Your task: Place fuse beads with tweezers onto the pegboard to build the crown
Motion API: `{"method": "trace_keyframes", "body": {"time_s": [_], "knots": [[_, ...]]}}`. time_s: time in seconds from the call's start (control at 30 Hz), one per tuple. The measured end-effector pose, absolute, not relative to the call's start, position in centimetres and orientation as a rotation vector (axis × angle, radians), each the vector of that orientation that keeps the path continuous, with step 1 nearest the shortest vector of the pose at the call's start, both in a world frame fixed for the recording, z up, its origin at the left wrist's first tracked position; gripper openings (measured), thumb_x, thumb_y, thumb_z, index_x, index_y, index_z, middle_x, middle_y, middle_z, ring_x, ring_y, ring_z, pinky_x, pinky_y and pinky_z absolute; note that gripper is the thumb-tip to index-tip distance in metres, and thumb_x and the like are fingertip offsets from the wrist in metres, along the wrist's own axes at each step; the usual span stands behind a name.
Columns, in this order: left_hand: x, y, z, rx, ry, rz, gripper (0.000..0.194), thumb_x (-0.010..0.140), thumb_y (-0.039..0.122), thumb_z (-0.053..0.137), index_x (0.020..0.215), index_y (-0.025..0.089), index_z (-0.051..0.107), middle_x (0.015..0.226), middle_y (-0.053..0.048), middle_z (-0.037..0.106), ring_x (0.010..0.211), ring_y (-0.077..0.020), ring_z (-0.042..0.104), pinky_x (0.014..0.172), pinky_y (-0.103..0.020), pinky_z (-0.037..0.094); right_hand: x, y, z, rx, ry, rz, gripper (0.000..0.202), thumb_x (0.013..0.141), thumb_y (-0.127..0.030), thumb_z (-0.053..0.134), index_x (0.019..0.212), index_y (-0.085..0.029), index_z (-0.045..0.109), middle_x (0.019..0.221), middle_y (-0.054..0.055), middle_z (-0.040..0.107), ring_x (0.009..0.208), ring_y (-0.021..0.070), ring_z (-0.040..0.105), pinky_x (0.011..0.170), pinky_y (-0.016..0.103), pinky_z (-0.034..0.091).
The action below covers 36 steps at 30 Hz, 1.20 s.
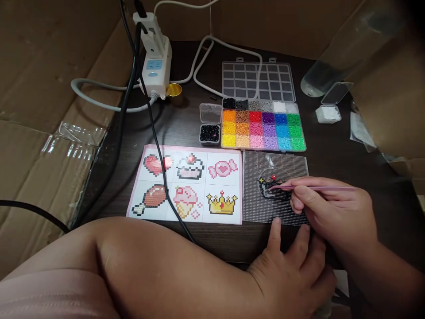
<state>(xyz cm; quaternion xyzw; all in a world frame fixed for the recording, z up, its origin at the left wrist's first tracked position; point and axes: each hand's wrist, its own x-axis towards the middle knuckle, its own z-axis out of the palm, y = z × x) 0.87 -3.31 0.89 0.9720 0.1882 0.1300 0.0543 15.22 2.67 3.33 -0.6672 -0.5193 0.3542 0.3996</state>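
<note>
- Pink tweezers: pinched in your right hand, grip closed narrow around the shaft, tip lying over the small dark bead figure.
- Clear pegboard: flat on the dark worktop, just right of the pattern sheet; the bead figure sits near its middle.
- Your left hand: fingers spread, thumb tip touching the pegboard's near edge; it holds nothing, grip loose and open.
- Pattern sheet: pink-bordered, six pixel designs, a black cable lying across it.
- Bead case: lid swung back, rows of sorted colours, directly behind the pegboard.
- Small box of black beads: open, touching the case's left side.
- Power strip: white, at the far left of the worktop.
- Small tub of white beads: far right, well apart from the pegboard.
</note>
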Motion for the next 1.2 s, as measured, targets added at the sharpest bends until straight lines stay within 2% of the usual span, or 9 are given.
{"method": "trace_keyframes", "body": {"time_s": [0.2, 0.4, 0.5, 0.67, 0.77, 0.93, 1.03, 1.2], "knots": [[0.84, -3.28, 0.91, 2.943, 0.568, 0.342, 0.044, 0.093, 0.049, 0.035, 0.130, 0.032, 0.055, 0.146, -0.015, 0.041, 0.135, -0.0386, 0.032, 0.095, -0.066, 0.022, 15.26, 2.49, 3.46, -1.734, -1.342, 0.853, 0.014, 0.085, -0.033, 0.066, 0.086, -0.024, 0.076, 0.060, 0.000, 0.066, 0.053, 0.0109, 0.059, 0.054, 0.023, 0.052], [0.91, -3.37, 1.01, 2.912, 0.587, 0.299, 0.043, 0.091, 0.049, 0.043, 0.130, 0.034, 0.054, 0.148, -0.012, 0.038, 0.139, -0.0409, 0.022, 0.097, -0.066, 0.020, 15.19, 2.81, 3.33, -1.708, -1.385, 0.809, 0.018, 0.085, -0.032, 0.065, 0.071, -0.024, 0.075, 0.064, 0.002, 0.067, 0.073, 0.0174, 0.068, 0.073, 0.030, 0.058], [1.05, -3.44, 0.96, 2.907, 0.606, 0.286, 0.040, 0.091, 0.044, 0.044, 0.128, 0.037, 0.055, 0.147, -0.010, 0.040, 0.138, -0.0403, 0.025, 0.097, -0.066, 0.018, 15.20, 2.90, 3.34, -1.702, -1.404, 0.803, 0.018, 0.085, -0.031, 0.065, 0.071, -0.024, 0.075, 0.064, 0.001, 0.067, 0.073, 0.0169, 0.069, 0.072, 0.029, 0.058], [1.18, -3.46, 0.75, 2.908, 0.623, 0.312, 0.038, 0.091, 0.043, 0.044, 0.127, 0.038, 0.056, 0.147, -0.010, 0.041, 0.137, -0.0396, 0.028, 0.097, -0.067, 0.016, 15.35, 2.74, 3.21, -1.669, -1.384, 0.829, 0.015, 0.085, -0.030, 0.066, 0.076, -0.024, 0.075, 0.063, 0.000, 0.067, 0.061, 0.0131, 0.065, 0.064, 0.027, 0.057], [1.12, -3.40, 0.83, 2.910, 0.604, 0.296, 0.040, 0.091, 0.045, 0.043, 0.129, 0.038, 0.055, 0.146, -0.010, 0.041, 0.136, -0.0403, 0.028, 0.096, -0.067, 0.020, 15.37, 2.66, 3.16, -1.675, -1.385, 0.856, 0.013, 0.086, -0.031, 0.065, 0.083, -0.024, 0.076, 0.063, 0.000, 0.067, 0.055, 0.0116, 0.061, 0.058, 0.027, 0.055], [1.11, -3.24, 1.04, 2.907, 0.572, 0.289, 0.042, 0.091, 0.047, 0.043, 0.129, 0.037, 0.055, 0.146, -0.012, 0.041, 0.135, -0.0415, 0.030, 0.093, -0.066, 0.026, 15.16, 2.71, 3.29, -1.667, -1.394, 0.837, 0.013, 0.085, -0.030, 0.065, 0.083, -0.024, 0.076, 0.061, -0.001, 0.066, 0.056, 0.0116, 0.061, 0.062, 0.027, 0.056], [1.16, -3.25, 0.99, 2.899, 0.579, 0.296, 0.040, 0.091, 0.047, 0.043, 0.127, 0.038, 0.056, 0.146, -0.012, 0.041, 0.136, -0.0423, 0.028, 0.094, -0.067, 0.023, 15.07, 2.72, 3.35, -1.663, -1.411, 0.833, 0.013, 0.086, -0.029, 0.064, 0.082, -0.026, 0.076, 0.062, -0.001, 0.066, 0.057, 0.0117, 0.062, 0.061, 0.026, 0.056], [1.10, -3.40, 0.79, 2.886, 0.605, 0.304, 0.038, 0.091, 0.042, 0.045, 0.127, 0.038, 0.056, 0.147, -0.012, 0.039, 0.138, -0.0420, 0.024, 0.097, -0.069, 0.012, 15.14, 2.62, 3.29, -1.673, -1.438, 0.793, 0.013, 0.086, -0.028, 0.064, 0.081, -0.027, 0.077, 0.064, -0.001, 0.067, 0.067, 0.0134, 0.066, 0.068, 0.027, 0.057]]}}
